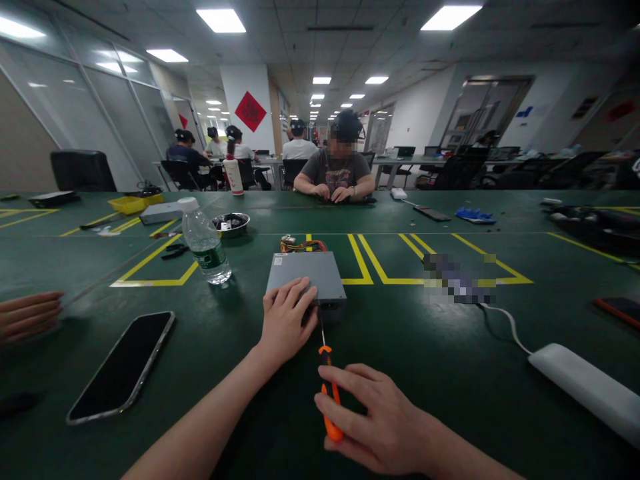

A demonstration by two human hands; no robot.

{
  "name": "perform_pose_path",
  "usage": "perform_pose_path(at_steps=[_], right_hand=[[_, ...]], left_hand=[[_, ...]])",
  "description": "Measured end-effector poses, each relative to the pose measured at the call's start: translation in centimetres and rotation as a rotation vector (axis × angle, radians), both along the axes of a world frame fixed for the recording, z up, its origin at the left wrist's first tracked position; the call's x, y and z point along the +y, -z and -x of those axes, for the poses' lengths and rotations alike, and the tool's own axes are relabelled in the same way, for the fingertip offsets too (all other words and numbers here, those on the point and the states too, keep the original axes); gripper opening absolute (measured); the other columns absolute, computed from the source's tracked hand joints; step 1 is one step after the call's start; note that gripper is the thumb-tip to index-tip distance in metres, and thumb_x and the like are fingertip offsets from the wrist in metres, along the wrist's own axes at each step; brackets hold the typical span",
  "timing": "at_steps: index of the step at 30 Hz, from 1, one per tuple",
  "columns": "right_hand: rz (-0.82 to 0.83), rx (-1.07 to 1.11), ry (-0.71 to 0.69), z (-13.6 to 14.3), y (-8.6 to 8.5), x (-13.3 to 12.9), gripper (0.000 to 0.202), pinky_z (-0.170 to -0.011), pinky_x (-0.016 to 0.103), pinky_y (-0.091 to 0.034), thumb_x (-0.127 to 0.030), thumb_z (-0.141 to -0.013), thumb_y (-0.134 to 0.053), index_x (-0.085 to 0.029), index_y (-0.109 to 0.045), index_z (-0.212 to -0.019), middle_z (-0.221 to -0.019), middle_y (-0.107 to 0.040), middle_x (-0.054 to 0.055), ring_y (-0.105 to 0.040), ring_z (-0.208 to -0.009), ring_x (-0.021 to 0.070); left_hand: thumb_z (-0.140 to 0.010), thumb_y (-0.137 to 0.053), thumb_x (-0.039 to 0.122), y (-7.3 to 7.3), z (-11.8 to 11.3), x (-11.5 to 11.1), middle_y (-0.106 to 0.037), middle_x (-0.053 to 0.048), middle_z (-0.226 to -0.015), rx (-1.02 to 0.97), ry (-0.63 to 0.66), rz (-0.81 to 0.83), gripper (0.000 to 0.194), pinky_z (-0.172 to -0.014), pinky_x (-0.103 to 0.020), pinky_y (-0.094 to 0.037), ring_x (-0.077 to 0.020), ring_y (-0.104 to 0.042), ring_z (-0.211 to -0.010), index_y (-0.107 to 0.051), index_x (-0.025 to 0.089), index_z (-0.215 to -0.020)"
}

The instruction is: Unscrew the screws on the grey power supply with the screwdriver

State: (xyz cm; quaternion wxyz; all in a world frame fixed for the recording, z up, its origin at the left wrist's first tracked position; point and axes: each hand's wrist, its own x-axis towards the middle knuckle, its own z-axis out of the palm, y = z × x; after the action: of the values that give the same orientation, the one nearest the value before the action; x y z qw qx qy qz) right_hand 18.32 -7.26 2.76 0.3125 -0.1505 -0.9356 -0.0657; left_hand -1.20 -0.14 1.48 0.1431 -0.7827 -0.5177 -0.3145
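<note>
A grey metal computer power supply [325, 272] lies flat on the green table, its coloured cables [303, 246] bunched behind it. My left hand [290, 313] grips its near left corner, fingers over the top and thumb down at the front side. In my right hand [373, 423], closed between thumb and fingers, is a screwdriver [332, 407] with an orange and dark handle. Its thin shaft points away from me to the front side of the power supply. Whether the tip sits in a screw cannot be made out.
A water bottle [205, 250] and a metal bowl [231, 224] of small parts stand left of the power supply. A phone [123, 367] lies nearer. Another person's hand [30, 317] rests at the left edge. To the right are a white power strip [585, 387] and cable. A co-worker [336, 167] sits opposite.
</note>
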Motion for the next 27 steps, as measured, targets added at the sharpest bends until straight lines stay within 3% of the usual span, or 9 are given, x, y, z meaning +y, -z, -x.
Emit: perform_pose_path(at_steps=[6, 9, 12, 19, 23, 27], right_hand=[[0.002, 0.14, 0.005, -0.02, 0.77, 0.14, 0.021, -0.071, 0.03, -0.052, -0.031, -0.093, -0.043, -0.012, -0.046, -0.1, -0.103, -0.064, 0.018, -0.065, -0.08, 0.0175], [0.049, 0.048, -0.001, 0.05, 0.42, 0.02, 0.029, -0.071, 0.031, -0.052, -0.036, -0.094, -0.038, -0.013, -0.047, -0.108, -0.107, -0.062, 0.018, -0.064, -0.089, 0.0196], [0.02, 0.002, 0.011, -0.08, 0.05, 0.08, 0.027, -0.074, 0.032, -0.052, -0.024, -0.091, -0.039, -0.014, -0.048, -0.115, -0.109, -0.06, 0.019, -0.062, -0.095, 0.02], [-0.062, 0.224, 0.068, -0.29, 0.62, 0.58, 0.011, -0.068, 0.027, -0.053, -0.016, -0.085, -0.052, -0.014, -0.049, -0.095, -0.099, -0.066, 0.016, -0.065, -0.082, 0.0157], [-0.059, 0.118, 0.067, 0.2, 0.53, 0.24, 0.011, -0.069, 0.027, -0.054, -0.021, -0.09, -0.048, -0.014, -0.052, -0.097, -0.098, -0.065, 0.017, -0.065, -0.082, 0.0163], [-0.098, -0.001, 0.082, 0.34, 0.1, -0.18, 0.023, -0.073, 0.028, -0.053, -0.014, -0.09, -0.042, -0.014, -0.055, -0.109, -0.102, -0.064, 0.018, -0.064, -0.089, 0.0177]], left_hand=[[-0.085, -0.047, 0.029, -0.11, -0.04, -0.06, -0.055, -0.005, -0.126, 0.005, -0.001, -0.009, 0.029, -0.091, -0.043, -0.029, -0.0239, -0.047, -0.118, -0.054, 0.025, -0.113], [-0.086, -0.047, 0.03, -0.13, -0.04, -0.08, -0.056, -0.005, -0.126, 0.007, -0.004, -0.008, 0.028, -0.091, -0.042, -0.028, -0.0237, -0.047, -0.118, -0.054, 0.025, -0.113], [-0.085, -0.048, 0.029, -0.15, -0.02, -0.05, -0.056, -0.004, -0.126, 0.014, -0.005, -0.013, 0.029, -0.091, -0.042, -0.029, -0.0235, -0.047, -0.117, -0.054, 0.025, -0.113], [-0.085, -0.049, 0.03, 0.05, -0.04, 0.03, -0.056, -0.004, -0.126, 0.007, -0.011, -0.021, 0.029, -0.09, -0.042, -0.029, -0.0236, -0.047, -0.117, -0.055, 0.025, -0.112], [-0.085, -0.048, 0.03, -0.03, -0.04, 0.05, -0.055, -0.004, -0.126, 0.011, -0.01, -0.014, 0.029, -0.091, -0.042, -0.029, -0.0231, -0.047, -0.117, -0.054, 0.025, -0.113], [-0.085, -0.048, 0.03, -0.02, 0.03, 0.08, -0.055, -0.004, -0.127, 0.015, -0.012, -0.011, 0.029, -0.091, -0.042, -0.028, -0.0231, -0.046, -0.118, -0.053, 0.026, -0.114]])
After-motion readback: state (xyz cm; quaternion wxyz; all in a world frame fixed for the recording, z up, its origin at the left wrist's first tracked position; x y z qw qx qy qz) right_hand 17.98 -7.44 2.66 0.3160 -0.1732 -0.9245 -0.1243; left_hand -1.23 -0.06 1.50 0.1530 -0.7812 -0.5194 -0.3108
